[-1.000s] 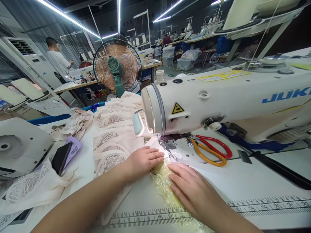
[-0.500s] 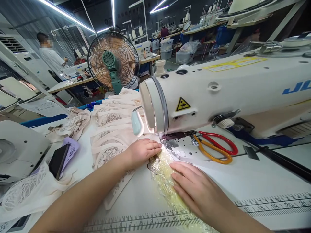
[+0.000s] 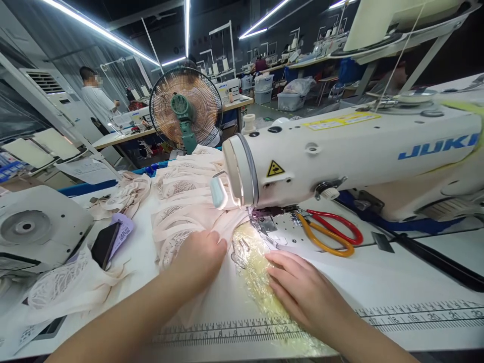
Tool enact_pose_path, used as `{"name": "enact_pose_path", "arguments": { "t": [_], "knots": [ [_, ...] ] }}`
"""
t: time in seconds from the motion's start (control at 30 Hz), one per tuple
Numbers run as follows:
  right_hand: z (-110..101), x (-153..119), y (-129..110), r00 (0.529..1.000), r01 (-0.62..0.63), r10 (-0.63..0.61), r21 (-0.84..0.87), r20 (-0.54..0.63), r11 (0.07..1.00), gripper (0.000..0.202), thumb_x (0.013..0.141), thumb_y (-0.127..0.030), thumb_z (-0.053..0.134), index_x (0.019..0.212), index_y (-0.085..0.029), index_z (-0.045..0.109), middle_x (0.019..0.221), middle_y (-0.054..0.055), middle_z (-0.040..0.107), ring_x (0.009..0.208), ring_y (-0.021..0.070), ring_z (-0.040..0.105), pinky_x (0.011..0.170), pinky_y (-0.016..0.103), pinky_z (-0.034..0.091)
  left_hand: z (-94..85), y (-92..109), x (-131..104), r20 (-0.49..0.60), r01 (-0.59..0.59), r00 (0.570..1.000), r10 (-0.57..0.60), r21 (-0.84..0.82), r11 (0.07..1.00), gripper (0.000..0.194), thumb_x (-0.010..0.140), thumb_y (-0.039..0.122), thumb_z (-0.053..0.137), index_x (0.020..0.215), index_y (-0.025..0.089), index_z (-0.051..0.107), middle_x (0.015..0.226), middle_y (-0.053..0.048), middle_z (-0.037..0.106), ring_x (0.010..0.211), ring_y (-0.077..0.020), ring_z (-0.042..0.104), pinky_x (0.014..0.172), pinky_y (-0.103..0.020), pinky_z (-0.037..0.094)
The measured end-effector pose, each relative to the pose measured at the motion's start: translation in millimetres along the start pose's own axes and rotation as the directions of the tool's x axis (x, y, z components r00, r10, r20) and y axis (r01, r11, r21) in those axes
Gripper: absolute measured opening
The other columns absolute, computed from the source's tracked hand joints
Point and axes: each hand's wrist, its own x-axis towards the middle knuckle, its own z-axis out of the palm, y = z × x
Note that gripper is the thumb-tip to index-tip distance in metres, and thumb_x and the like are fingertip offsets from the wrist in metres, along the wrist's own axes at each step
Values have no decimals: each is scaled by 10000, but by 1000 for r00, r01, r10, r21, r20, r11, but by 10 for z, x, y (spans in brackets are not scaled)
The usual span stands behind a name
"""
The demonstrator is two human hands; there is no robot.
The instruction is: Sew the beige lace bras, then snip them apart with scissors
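My left hand is closed on the pale pink fabric, left of the needle area, and the fabric stretches from its fingers to under the machine head. My right hand lies with fingers slightly apart on the edge of a shiny yellow, clear-wrapped strip. That strip runs from beside the presser foot down across the printed ruler. Above stands the white sewing machine. Lace-patterned pink pieces lie in an overlapping row behind my left hand.
Red-handled and orange-handled tools lie right of the needle plate. At left are a dark phone, a purple paper and more lace fabric. A fan stands behind; a person is farther back.
My left hand has moved left and down from beside the needle area and closed on the pink fabric, pulling it out taut. My right hand stays on the yellow strip. The camera view has shifted.
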Motion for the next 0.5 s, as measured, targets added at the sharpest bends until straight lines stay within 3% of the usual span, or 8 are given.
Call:
{"name": "enact_pose_path", "arguments": {
  "t": [0.1,0.2,0.33,0.5],
  "knots": [
    [-15,19,-6,1000,21,-21,-8,-22,1000,186,870,-170,417,873,-162,603,1069,117,614,1038,239,558,887,440,496,-86,93,-506,86,207,970,-225,182,961,271,872,307,428,954,154,635,818,-123,633,802,-267,590,704,-405,467],
    [-42,64,-9,997,48,-50,-23,-57,999,188,872,-177,421,840,-169,605,1029,112,631,996,230,582,855,421,516,-66,88,-821,92,306,939,-331,217,927,408,825,396,504,1172,191,572,1122,-192,603,1034,-366,547,760,-499,466],
    [-105,-16,-101,988,118,-118,-7,-98,993,208,885,-205,411,855,-211,616,989,88,653,953,221,610,803,380,546,113,-140,-827,-27,350,937,-349,90,933,501,831,434,472,1282,215,482,1367,-194,426,1229,-400,401,850,-543,425],
    [-167,-512,-497,969,195,-193,4,151,981,131,870,-342,516,911,-328,639,971,30,655,948,231,608,716,341,559,304,-551,-622,-48,345,936,-347,-51,937,490,871,420,432,1320,224,440,1442,-154,328,1290,-370,330,984,-530,325]
  ]
}}
